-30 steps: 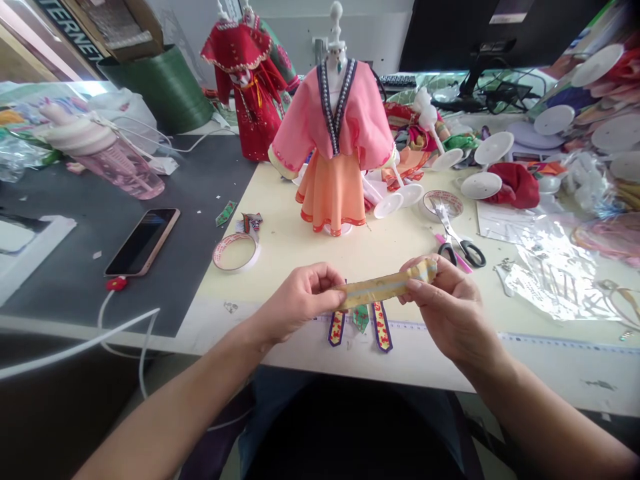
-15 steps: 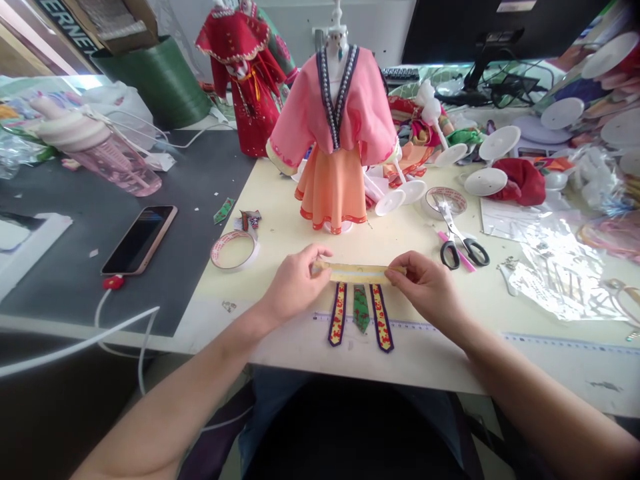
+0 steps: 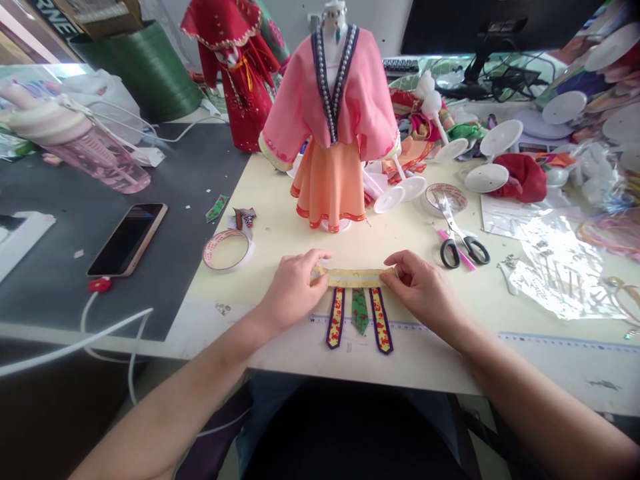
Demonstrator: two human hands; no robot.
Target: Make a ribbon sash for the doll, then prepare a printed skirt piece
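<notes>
A yellowish strip of fabric (image 3: pixel 356 277) with a pale line along it stretches level between my hands. Its left end is pinched by my left hand (image 3: pixel 295 283), its right end by my right hand (image 3: pixel 417 287). Just below the strip lie three pointed ribbon pieces: a yellow and red one with dark edging (image 3: pixel 336 320) at left, a green one (image 3: pixel 359 310) in the middle, and another yellow and red one (image 3: pixel 381 323) at right. Their upper ends meet the strip's lower edge; whether they are joined to it I cannot tell.
Beyond my hands stands a small mannequin in a pink top (image 3: pixel 373 93) and orange skirt (image 3: pixel 327 180). Scissors (image 3: pixel 453 227) and a tape roll (image 3: pixel 431 200) lie right; another tape roll (image 3: pixel 250 253) and a phone (image 3: pixel 127 240) lie left. A pink bottle (image 3: pixel 95 153) is further left.
My hands and the strip have come slightly nearer to me, and the strip's lower edge now meets the ribbon tops. My right hand shifted a little left. The view has tilted slightly.
</notes>
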